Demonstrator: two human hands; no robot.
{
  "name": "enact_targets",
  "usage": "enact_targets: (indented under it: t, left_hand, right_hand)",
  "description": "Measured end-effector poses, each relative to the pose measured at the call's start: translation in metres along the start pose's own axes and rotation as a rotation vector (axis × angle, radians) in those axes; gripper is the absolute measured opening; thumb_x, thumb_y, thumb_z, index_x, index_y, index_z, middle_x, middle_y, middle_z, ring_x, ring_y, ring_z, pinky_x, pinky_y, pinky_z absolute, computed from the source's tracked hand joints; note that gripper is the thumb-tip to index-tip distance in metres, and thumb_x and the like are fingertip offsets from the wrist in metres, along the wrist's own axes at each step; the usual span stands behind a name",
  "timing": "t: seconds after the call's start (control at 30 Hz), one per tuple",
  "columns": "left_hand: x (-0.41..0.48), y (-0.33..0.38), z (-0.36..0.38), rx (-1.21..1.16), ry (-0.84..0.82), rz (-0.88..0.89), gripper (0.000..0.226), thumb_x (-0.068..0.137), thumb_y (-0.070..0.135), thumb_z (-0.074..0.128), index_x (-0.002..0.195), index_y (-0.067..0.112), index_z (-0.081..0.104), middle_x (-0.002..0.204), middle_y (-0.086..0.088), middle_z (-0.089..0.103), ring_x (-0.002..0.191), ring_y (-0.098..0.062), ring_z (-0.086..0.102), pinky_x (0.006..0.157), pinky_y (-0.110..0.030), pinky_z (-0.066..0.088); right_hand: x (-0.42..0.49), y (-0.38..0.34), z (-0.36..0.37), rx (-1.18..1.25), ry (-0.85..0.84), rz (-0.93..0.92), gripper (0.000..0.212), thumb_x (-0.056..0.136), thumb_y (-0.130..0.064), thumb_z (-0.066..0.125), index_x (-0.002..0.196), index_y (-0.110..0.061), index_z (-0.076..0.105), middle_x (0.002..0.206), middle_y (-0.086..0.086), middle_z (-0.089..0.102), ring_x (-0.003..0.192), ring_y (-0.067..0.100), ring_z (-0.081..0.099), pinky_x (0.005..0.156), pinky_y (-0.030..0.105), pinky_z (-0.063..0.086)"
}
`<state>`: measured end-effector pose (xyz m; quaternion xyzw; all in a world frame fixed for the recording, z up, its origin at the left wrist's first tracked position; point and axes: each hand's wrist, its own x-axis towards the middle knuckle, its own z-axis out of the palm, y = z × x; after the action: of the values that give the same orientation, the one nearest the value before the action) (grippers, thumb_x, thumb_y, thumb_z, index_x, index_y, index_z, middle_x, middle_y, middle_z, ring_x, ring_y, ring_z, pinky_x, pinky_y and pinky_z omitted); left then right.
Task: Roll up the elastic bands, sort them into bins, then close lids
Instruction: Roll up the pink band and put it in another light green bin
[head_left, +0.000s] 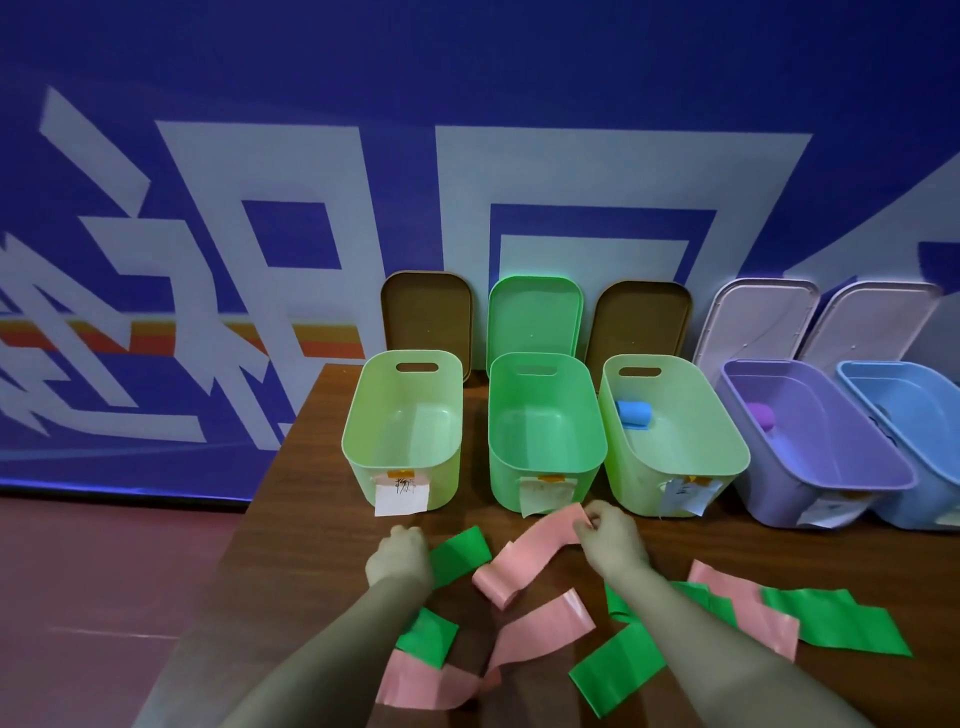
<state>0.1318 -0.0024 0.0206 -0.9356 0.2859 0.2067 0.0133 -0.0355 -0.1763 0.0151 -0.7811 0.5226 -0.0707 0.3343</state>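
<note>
I'm reading this as a staged set-up in a hall or event space, not a home or kitchen. A huge blue printed backdrop (467, 78) fills the back, with white block graphics and an orange stripe (156, 338). Below it, reddish floor (104, 571). A wood-grain table (311, 530) stands right against it, carrying a row of coloured plastic bins (441, 483) with paper labels (401, 499), and lids (426, 317) leaning on the backdrop.

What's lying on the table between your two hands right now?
In the head view, a green band beside the left hand and the pink band the right hand pinches.
</note>
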Motion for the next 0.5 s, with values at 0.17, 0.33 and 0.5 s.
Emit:
enact_targets:
  t: [0.17,0.33,0.5]
  left_hand:
    - [-0.004,0.020,-0.010,-0.285,0.039,0.149,0.038,0.088,0.003,0.045,0.126,0.009,0.047,0.132,-0.010,0.045,0.118,-0.028,0.053,0.094,-0.036,0.044]
    - [-0.018,0.051,-0.042,-0.934,0.167,0.379,0.037,0.077,-0.009,0.048,0.097,0.018,0.062,0.103,-0.007,0.064,0.100,-0.030,0.060,0.080,-0.028,0.050]
    - [-0.049,0.061,-0.100,-1.533,-0.302,0.550,0.066,0.050,-0.003,0.040,0.109,0.013,0.065,0.115,-0.016,0.065,0.107,-0.038,0.057,0.079,-0.039,0.051]
  right_hand:
    - [-0.005,-0.035,-0.023,0.128,-0.221,-0.235,0.010,0.089,-0.021,0.063,0.098,-0.021,0.066,0.079,-0.010,0.059,0.050,0.009,0.052,0.050,0.026,0.047]
    - [-0.024,-0.076,-0.060,0.157,-0.409,-0.413,0.003,0.090,-0.022,0.063,0.088,-0.020,0.065,0.064,-0.008,0.059,0.040,0.002,0.048,0.054,0.023,0.043]
    - [-0.053,-0.109,-0.106,0.207,-0.529,-0.556,0.010,0.088,-0.026,0.066,0.084,-0.019,0.071,0.063,-0.008,0.060,0.057,0.018,0.052,0.058,0.032,0.043]
